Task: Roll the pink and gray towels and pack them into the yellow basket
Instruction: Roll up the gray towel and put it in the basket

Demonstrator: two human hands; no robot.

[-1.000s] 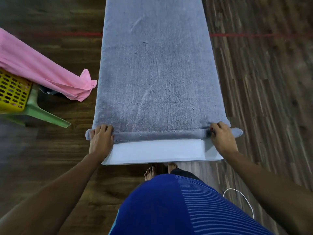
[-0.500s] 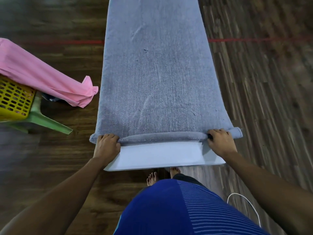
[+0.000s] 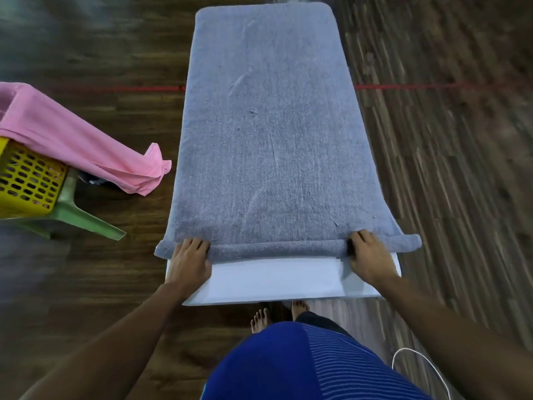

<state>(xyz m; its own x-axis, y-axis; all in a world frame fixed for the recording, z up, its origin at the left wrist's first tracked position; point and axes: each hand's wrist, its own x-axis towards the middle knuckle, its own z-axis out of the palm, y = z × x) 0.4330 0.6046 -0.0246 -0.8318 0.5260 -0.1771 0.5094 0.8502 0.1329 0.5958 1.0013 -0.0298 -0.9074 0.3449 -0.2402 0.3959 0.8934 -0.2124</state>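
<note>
Head view from above: dark wooden floor [image 3: 447, 168] fills the room, crossed by a thin red line [image 3: 432, 86] that passes behind the counter. The gray towel [image 3: 268, 134] lies flat and lengthwise along the narrow white counter [image 3: 274, 281], covering nearly all of it and reaching the far end. Its near edge is turned over into a slim roll that runs across the counter's width and sticks out a little past both sides. Only a bare white strip of counter shows between the roll and the person.

Off to the left, the pink towel [image 3: 72, 142] is unrolled, draped over the rim of the basket [image 3: 28, 180], with its loose end hanging out toward the counter, near the gray towel but apart from it. The yellow basket sits on a green stool [image 3: 83, 217].

The left hand [image 3: 189, 264] grasps the roll near its left end, fingers curled over the top. The right hand [image 3: 369, 258] grasps the roll near its right end the same way. A white cable [image 3: 418, 362] loops on the floor at bottom right.
</note>
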